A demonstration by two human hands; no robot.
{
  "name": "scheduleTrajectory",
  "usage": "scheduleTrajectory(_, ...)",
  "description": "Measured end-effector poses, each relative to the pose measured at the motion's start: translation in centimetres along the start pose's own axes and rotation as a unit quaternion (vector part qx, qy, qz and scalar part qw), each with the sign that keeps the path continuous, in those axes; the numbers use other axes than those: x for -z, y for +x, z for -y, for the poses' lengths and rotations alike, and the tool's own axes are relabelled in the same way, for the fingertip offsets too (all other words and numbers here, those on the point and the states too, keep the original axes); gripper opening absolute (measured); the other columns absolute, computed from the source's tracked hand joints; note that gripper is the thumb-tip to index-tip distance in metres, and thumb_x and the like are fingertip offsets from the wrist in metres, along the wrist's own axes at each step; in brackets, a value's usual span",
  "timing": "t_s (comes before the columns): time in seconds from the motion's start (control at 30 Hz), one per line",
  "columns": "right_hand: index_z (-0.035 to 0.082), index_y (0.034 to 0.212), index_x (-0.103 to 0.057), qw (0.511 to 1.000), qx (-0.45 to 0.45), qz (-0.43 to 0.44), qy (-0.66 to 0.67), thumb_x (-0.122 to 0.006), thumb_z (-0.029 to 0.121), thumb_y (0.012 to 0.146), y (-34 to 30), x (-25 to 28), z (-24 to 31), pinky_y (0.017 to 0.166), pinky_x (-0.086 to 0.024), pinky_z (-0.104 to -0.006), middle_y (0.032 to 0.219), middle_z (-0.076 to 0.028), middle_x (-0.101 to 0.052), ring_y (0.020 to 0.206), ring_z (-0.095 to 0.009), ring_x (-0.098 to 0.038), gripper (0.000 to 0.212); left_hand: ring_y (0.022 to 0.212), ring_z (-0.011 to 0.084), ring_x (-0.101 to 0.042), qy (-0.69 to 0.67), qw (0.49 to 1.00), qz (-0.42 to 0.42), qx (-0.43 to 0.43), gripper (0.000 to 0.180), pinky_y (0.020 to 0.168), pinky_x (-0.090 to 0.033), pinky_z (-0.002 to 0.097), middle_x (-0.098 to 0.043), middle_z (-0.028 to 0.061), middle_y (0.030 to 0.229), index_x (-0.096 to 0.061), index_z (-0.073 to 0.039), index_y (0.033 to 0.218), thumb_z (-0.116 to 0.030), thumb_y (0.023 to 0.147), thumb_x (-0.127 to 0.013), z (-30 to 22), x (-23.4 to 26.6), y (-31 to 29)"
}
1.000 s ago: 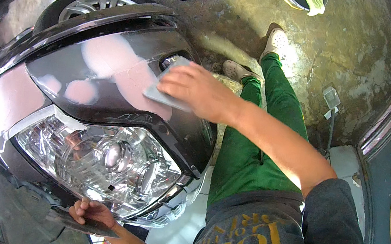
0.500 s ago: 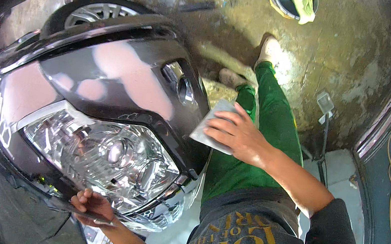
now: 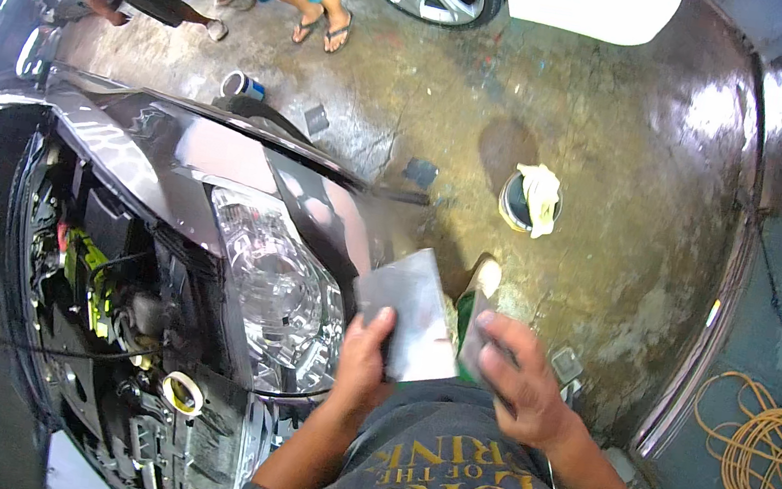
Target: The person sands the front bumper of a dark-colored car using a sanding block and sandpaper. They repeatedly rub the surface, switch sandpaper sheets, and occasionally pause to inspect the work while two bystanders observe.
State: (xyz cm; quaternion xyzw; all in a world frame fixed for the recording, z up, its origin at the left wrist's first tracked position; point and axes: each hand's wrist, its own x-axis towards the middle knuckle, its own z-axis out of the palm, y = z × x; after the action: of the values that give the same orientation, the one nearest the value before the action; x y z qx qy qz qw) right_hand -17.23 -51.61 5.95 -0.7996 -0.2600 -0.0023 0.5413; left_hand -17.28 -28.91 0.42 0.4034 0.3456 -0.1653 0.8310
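Gray sheet (image 3: 416, 314) held in the left grip (image 3: 364, 354) points lengthwise forward-left, the right grip (image 3: 528, 387) clasping a blurred, part-hidden pad (image 3: 475, 346).

Car body workshop, by look: dark car (image 3: 174, 224) with pinkish patches (image 3: 223, 154), exposed engine bay (image 3: 116, 294); stained concrete floor (image 3: 643, 181), bucket (image 3: 515, 204) with cloth (image 3: 541, 198), coiled hose (image 3: 751, 462), white car (image 3: 589, 3) nearby

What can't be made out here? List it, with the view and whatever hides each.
All in the head view:
Most fingers of the left grip: behind the flat grey sheet.
Face of the thin grey piece in the right grip: blurred, steeply tilted, partly covered by fingers.
Contents of the bucket: partly under the pale yellow cloth.
Upper body of the white car: cut off by the upper edge.
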Motion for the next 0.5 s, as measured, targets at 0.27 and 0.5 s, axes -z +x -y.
scheduleTrajectory(0.27,0.026,0.138,-0.06,0.981,0.006,0.047,-0.188,-0.075,0.007,0.079,-4.3,0.0,-0.6,0.111,-0.042,-0.0523,0.137,-0.015,-0.049,0.13,-0.037,-0.05,0.063,0.098,0.0251,-0.069,0.01,0.997,0.058,-0.043,0.034,0.086,-0.059,0.0432,-0.066,0.0132,0.114,-0.052,-0.002,0.129,-0.017,0.1,-0.061,-0.6,-3.7,-3.1)
scheduleTrajectory(0.5,0.019,0.136,-0.061,0.958,-0.014,0.004,-0.285,-0.067,0.011,0.084,-1.5,3.6,1.9,0.113,-0.038,-0.0544,0.138,-0.011,-0.055,0.131,-0.033,-0.051,0.053,0.093,0.0108,-0.061,0.185,0.951,0.145,-0.201,0.028,0.084,-0.051,0.0258,-0.069,0.0083,0.112,-0.058,0.003,0.127,-0.013,0.104,-0.058,-3.0,-2.9,-5.0)
